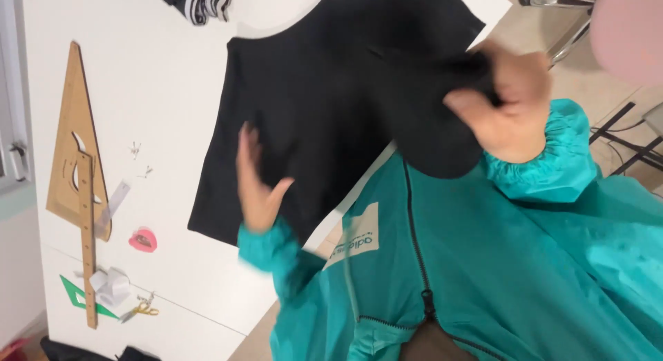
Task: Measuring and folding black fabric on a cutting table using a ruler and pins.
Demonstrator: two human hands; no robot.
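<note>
Our right hand [507,102] squeezes a bunch of the black shirt [324,105]. Our left hand [257,181] lies open and flat on it. At nine o'clock sit a wooden triangle ruler [72,154] and small scissors [140,310].

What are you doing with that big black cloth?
A person in a teal jacket has a black garment spread on a white table. The left hand lies flat and open on it, while the right hand grips a bunched corner, lifted up. A wooden triangle ruler and small scissors lie nearby.

Black garment [331,91] on white table [159,71] — teal sleeves [545,160], tan wooden ruler [72,160], perhaps striped black-and-white cloth [204,0].
</note>
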